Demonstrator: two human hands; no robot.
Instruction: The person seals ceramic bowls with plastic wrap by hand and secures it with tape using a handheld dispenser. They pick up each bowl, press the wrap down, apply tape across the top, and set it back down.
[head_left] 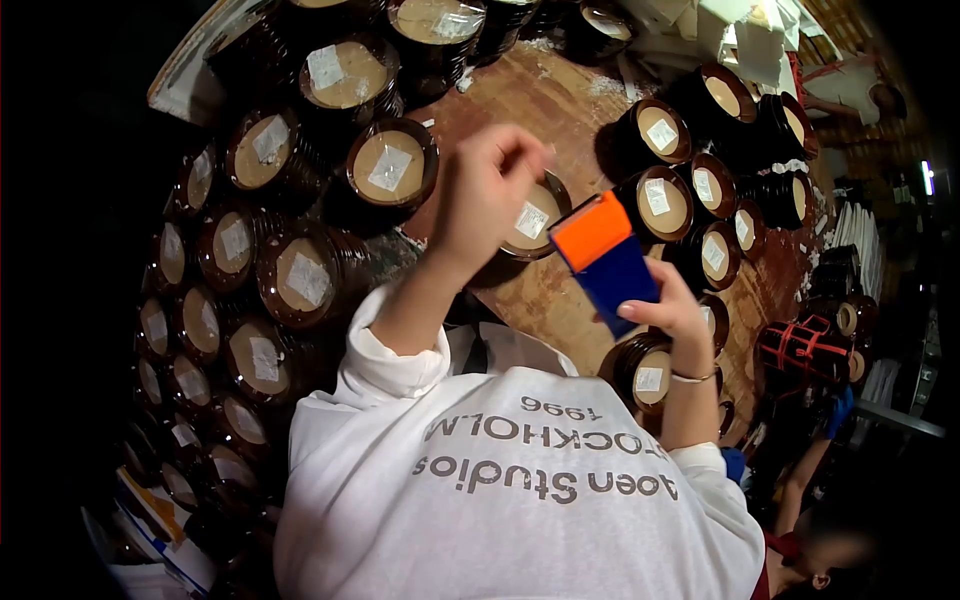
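Observation:
My left hand (490, 185), slightly blurred, is raised over the table with thumb and fingers pinched together. I cannot make out what, if anything, is between its fingertips. Below and partly behind it sits a brown-rimmed round dish (512, 243) with a beige centre and a white paper label (530, 220). My right hand (672, 305) grips a flat blue and orange block (605, 260) by its blue lower end, thumb across the front. The orange end points up and left, overlapping the dish's right edge in this view.
Stacks of similar labelled brown dishes (390, 168) crowd the left side, and more dish stacks (655, 200) stand on the right. White scraps dot the wooden table (510, 95). A red wire frame (805, 345) lies at the right. Another person's arm (800, 475) shows at lower right.

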